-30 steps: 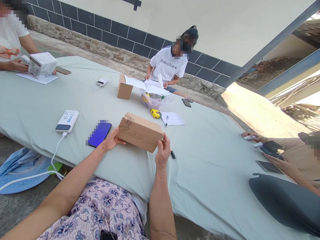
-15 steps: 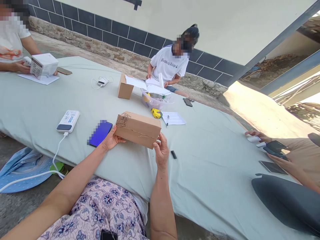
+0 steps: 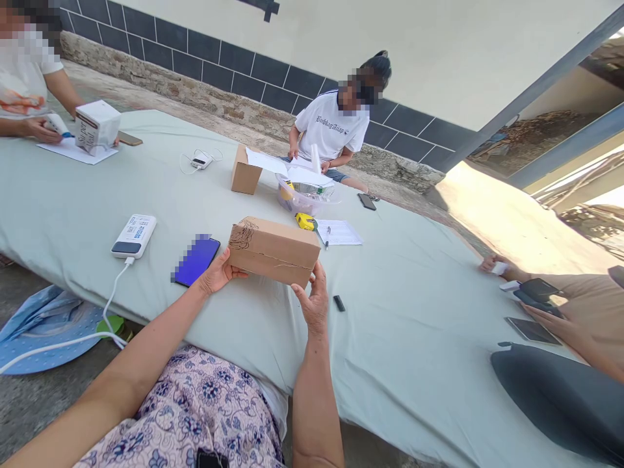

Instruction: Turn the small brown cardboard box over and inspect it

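A brown cardboard box (image 3: pixel 273 250) with black scribbled lines at its left end is held above the cloth-covered table, slightly tilted. My left hand (image 3: pixel 218 273) grips its lower left end, fingers underneath. At the right end, my right hand (image 3: pixel 314 299) has its fingers against the box's side and its thumb near the lower front edge. Close to my left hand lies a phone with a blue screen (image 3: pixel 196 260). To the right of my right hand is a small black object (image 3: pixel 339 303).
A white power bank (image 3: pixel 134 236) with a cable lies left. Beyond the box are a yellow tape measure (image 3: pixel 305 221), a paper with a pen (image 3: pixel 340 233), a plastic basket (image 3: pixel 309 198) and another cardboard box (image 3: pixel 245 170). Other people sit left, opposite and right.
The box has shifted slightly right, and my right thumb has moved left and away from its corner. At the left, another person's white box has turned and moved a little right.
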A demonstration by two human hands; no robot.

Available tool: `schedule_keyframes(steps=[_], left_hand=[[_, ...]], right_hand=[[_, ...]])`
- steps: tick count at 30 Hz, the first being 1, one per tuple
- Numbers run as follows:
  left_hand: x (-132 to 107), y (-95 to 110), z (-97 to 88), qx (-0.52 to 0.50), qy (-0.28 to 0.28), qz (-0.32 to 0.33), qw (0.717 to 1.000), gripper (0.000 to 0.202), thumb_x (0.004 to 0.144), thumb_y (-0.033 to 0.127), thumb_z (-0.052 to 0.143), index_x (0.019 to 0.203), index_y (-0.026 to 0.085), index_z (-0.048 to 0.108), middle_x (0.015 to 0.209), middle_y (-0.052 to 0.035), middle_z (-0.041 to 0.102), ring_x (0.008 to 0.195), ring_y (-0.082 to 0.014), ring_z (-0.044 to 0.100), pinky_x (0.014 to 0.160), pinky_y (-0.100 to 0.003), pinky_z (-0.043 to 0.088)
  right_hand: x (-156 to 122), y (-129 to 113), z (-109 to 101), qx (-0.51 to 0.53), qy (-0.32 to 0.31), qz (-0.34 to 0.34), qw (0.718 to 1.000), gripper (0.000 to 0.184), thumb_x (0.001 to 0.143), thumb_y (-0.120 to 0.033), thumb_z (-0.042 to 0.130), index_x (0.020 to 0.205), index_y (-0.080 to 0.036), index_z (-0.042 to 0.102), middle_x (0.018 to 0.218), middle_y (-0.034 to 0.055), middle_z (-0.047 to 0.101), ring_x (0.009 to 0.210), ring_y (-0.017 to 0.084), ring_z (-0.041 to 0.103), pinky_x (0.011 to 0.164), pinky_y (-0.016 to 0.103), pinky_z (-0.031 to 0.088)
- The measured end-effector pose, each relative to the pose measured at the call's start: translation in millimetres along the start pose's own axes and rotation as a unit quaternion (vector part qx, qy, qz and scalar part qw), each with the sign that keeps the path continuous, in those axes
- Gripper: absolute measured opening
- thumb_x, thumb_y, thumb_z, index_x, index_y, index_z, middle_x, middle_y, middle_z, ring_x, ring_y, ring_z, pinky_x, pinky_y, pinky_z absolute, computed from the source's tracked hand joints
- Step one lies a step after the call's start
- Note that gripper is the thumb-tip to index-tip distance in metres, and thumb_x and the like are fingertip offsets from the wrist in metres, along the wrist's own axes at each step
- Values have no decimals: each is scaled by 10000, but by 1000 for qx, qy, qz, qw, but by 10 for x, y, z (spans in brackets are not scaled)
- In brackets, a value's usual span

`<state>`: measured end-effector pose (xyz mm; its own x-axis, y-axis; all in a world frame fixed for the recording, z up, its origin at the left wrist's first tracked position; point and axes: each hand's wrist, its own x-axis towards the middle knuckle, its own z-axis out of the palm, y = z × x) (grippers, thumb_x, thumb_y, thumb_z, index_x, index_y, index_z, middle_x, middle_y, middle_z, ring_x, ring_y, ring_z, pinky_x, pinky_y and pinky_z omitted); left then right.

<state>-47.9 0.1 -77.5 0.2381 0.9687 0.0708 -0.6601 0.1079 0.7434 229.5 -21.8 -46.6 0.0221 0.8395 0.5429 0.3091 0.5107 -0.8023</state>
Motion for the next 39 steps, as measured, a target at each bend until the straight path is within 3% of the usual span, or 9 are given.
schedule_keyframes(steps=[5,10,13,17,19,25,29,33,39], left_hand=[[-14,9,43,68,-30,-8,997,648,788,607,758,1260,179,645,1147,-158,755,962,-282,752,788,-361,576],[19,-50,145,189,65,21,980,600,776,608,751,1171,162,682,948,-90,728,689,-156,663,663,-293,513],[7,-24,211,235,111,53,964,489,815,559,722,1126,181,717,865,-38,666,701,-149,594,653,-277,471],[-58,108,343,408,213,130,878,320,831,398,703,1085,207,743,983,-75,630,961,-248,590,865,-358,488],[-92,172,449,457,227,173,843,374,829,344,692,1181,217,705,1134,-110,624,1114,-295,563,1006,-420,453],[-77,177,895,485,195,267,810,864,752,450,812,1499,217,446,1475,-187,474,1400,-397,392,1186,-511,283],[20,87,1045,542,228,258,767,1066,623,589,879,1512,199,438,1490,-237,435,1423,-471,343,1177,-575,254],[100,63,1008,598,238,231,729,1018,688,693,784,1512,199,444,1490,-241,444,1397,-454,392,1143,-573,309],[209,107,1008,709,244,168,640,953,779,763,644,1530,218,427,1515,-221,451,1352,-406,472,1055,-511,433]], right_hand=[[25,118,-32,38,88,41,995,863,778,-662,709,1479,-199,512,1499,192,552,1307,309,586,1022,458,529],[18,137,-43,34,132,60,989,836,776,-671,686,1446,-190,550,1459,190,579,1261,313,609,954,429,558],[16,117,-18,38,141,71,987,818,794,-653,665,1451,-184,533,1425,197,596,1245,309,613,919,410,560],[20,99,31,54,135,98,985,861,786,-612,683,1492,-172,462,1405,216,602,1237,298,610,916,412,547],[22,91,54,54,134,105,984,847,784,-596,687,1485,-173,466,1412,217,596,1239,297,607,923,417,541],[13,28,118,40,139,105,984,772,805,-581,657,1446,-178,506,1426,199,583,1254,295,592,942,416,535],[2,-10,159,30,137,101,985,765,807,-589,644,1440,-183,505,1459,193,550,1283,296,572,942,407,539],[5,-28,183,23,137,104,985,749,834,-604,605,1438,-172,503,1458,197,551,1291,300,568,956,419,537],[27,-22,216,-30,137,90,986,743,918,-597,497,1536,-204,373,1474,194,545,1295,273,572,999,443,514]])
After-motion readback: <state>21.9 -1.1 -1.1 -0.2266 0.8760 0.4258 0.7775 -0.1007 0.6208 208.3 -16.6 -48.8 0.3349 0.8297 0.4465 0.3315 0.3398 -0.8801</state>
